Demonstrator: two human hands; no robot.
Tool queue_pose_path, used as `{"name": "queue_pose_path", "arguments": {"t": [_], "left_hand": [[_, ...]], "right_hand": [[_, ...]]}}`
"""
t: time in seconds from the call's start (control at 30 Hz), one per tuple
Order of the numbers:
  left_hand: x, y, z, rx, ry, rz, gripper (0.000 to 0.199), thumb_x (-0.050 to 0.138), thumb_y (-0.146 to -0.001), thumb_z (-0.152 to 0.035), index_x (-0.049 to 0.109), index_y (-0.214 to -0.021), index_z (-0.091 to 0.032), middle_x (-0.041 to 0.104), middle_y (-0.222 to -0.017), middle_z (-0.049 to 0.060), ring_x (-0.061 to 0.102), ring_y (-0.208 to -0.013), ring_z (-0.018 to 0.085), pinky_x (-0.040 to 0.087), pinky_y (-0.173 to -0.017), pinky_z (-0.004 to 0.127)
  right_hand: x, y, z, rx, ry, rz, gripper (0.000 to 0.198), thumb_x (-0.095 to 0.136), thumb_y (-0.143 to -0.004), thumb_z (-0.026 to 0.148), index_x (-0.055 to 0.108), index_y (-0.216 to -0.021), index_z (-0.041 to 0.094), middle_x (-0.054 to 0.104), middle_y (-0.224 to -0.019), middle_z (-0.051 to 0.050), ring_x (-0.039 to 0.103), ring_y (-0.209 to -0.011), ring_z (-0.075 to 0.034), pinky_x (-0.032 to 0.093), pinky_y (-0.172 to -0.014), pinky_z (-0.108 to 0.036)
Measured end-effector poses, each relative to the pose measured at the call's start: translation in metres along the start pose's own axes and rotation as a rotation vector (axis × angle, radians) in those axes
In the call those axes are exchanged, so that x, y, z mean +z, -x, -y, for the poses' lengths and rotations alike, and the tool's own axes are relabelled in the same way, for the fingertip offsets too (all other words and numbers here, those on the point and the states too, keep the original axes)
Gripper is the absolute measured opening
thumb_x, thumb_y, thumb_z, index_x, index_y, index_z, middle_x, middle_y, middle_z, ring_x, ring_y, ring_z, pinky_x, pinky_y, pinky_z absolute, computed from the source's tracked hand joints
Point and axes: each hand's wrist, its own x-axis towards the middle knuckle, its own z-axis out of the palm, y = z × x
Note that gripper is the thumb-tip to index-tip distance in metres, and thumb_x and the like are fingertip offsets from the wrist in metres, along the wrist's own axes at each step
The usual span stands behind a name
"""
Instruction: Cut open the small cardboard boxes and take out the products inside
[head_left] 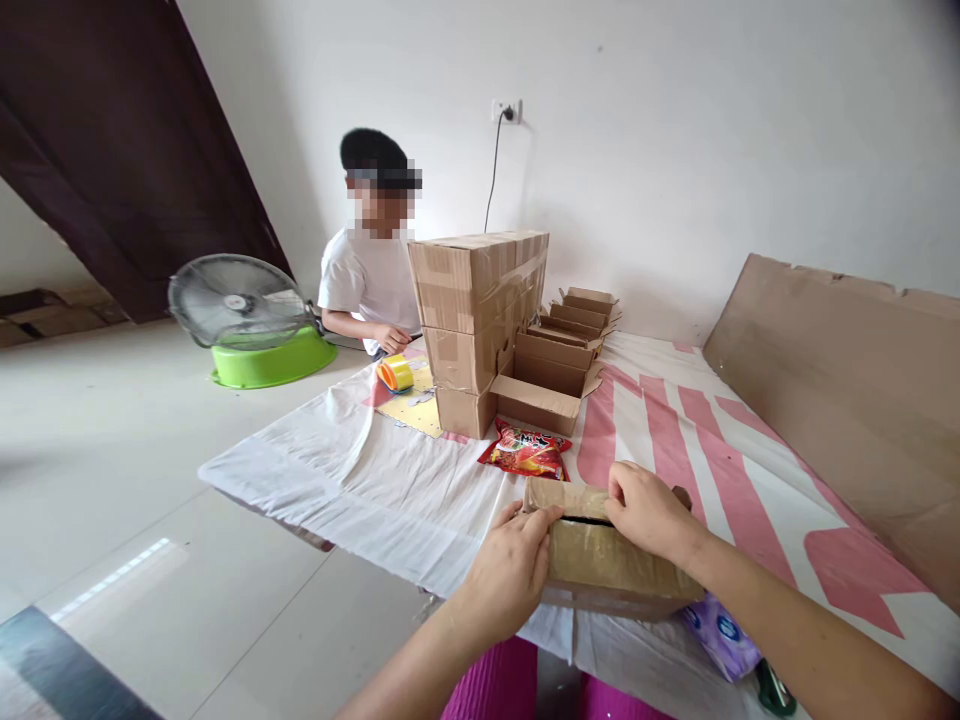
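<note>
A small cardboard box (622, 565) with shiny tape lies at the table's near edge, a narrow dark gap running between its top flaps. My left hand (511, 558) grips the box's left end, its fingers reaching over the top edge beside the gap. With curled fingers, my right hand (649, 508) holds the flap at the right part of the gap; its fingertips are partly hidden. Just beyond the box is a red snack packet (527, 450). A purple packet (721, 635) shows under my right forearm, next to a dark green object (775, 690) I cannot make out.
Closed taped boxes (454, 290) are stacked mid-table, with open boxes (551, 370) in a row beside them. A yellow-orange roll (395, 374) lies left. A person (367, 280) sits behind. A fan (236, 300) rests on a green basin (274, 358); a cardboard sheet (840, 400) stands right.
</note>
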Motion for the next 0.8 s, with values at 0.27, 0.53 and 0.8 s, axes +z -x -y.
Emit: {"name": "queue_pose_path", "arguments": {"t": [0.27, 0.53, 0.8], "left_hand": [[0.002, 0.0, 0.002, 0.001, -0.025, 0.003, 0.037, 0.034, -0.093, -0.012, 0.054, -0.124, -0.018, 0.073, -0.104, 0.009, 0.069, -0.099, 0.021, 0.043, -0.107, 0.05], [0.002, 0.0, 0.002, -0.006, -0.001, 0.007, 0.037, 0.034, -0.092, -0.01, 0.053, -0.123, -0.016, 0.072, -0.103, 0.01, 0.069, -0.097, 0.021, 0.043, -0.107, 0.05], [-0.001, -0.001, -0.003, -0.034, -0.058, 0.032, 0.036, 0.033, -0.093, -0.011, 0.056, -0.121, -0.014, 0.073, -0.099, 0.011, 0.071, -0.094, 0.021, 0.044, -0.106, 0.05]], "right_hand": [[-0.01, -0.011, -0.017, 0.06, -0.18, 0.186, 0.015, 0.045, -0.08, 0.011, 0.053, -0.072, 0.021, 0.065, -0.076, 0.001, 0.057, -0.066, -0.012, 0.033, -0.055, -0.023], [-0.002, -0.006, -0.009, -0.112, -0.08, 0.063, 0.013, 0.062, -0.083, 0.034, 0.059, -0.08, 0.022, 0.065, -0.089, -0.001, 0.059, -0.083, -0.016, 0.042, -0.071, -0.028], [0.004, -0.001, -0.015, -0.081, 0.135, -0.053, 0.015, 0.047, -0.086, 0.016, 0.05, -0.071, 0.021, 0.059, -0.08, -0.002, 0.053, -0.072, -0.015, 0.027, -0.059, -0.028]]}}
